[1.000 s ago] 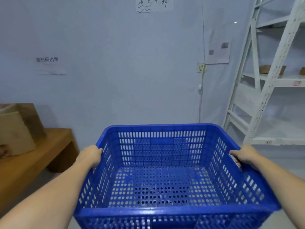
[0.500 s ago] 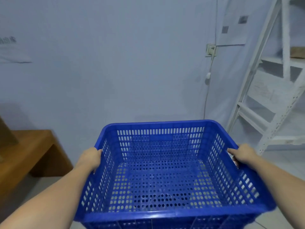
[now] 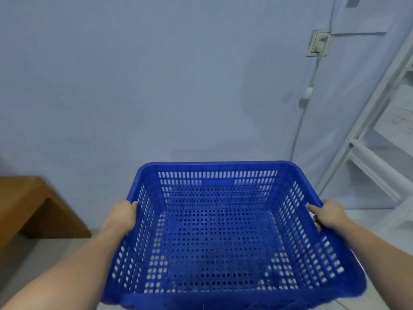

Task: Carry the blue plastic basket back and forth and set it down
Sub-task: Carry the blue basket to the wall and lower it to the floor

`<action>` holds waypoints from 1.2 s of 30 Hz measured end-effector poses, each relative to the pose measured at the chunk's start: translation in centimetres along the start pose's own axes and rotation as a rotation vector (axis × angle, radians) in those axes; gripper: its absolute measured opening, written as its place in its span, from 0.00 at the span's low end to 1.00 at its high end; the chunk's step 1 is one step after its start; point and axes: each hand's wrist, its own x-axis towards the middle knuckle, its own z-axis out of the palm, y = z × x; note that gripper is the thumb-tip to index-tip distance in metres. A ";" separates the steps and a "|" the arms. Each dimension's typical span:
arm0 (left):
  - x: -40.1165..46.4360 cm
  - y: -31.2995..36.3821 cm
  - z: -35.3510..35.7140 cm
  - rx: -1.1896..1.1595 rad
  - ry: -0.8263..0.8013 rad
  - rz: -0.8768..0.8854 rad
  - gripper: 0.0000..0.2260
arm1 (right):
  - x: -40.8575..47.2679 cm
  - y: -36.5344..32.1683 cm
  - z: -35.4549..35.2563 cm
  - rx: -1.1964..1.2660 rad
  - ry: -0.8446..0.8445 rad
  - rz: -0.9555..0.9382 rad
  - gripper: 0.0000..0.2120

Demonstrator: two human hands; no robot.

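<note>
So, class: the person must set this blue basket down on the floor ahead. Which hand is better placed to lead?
Neither clearly: left hand and right hand each grip opposite rims of the blue basket at matching height, so lower with both together.

- The wooden bench [image 3: 33, 204] has slid toward 9 o'clock; less of its top shows, and the cardboard boxes on it a second ago are gone from view.
- The wall socket [image 3: 318, 42] has climbed toward 1 o'clock.
- The white shelving [image 3: 366, 139] shows less, pushed off at 3 o'clock.
- The wall notes have left the view.
- More pale floor [image 3: 29, 265] shows around 7 o'clock.
</note>
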 end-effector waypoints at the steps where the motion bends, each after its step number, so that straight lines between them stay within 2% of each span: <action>1: 1.5 0.4 0.6 -0.004 0.001 0.001 0.17 | 1.1 -0.6 0.4 0.004 0.006 0.011 0.23; 4: 5.8 1.7 2.1 0.020 -0.020 0.010 0.18 | 4.4 -1.8 2.1 -0.010 0.005 0.032 0.20; 12: 13.6 4.0 5.8 0.097 -0.105 0.030 0.20 | 11.2 -2.7 5.7 -0.031 0.002 0.077 0.22; 16: 15.4 5.3 7.3 0.104 -0.127 0.051 0.20 | 14.2 -2.9 6.5 -0.012 -0.028 0.101 0.21; 23: 17.2 6.7 10.1 0.079 -0.148 -0.028 0.20 | 18.6 -2.9 8.5 0.004 -0.027 0.117 0.21; 36: 22.2 9.9 10.6 0.081 -0.104 -0.058 0.21 | 23.8 -5.8 9.1 0.030 0.008 0.105 0.18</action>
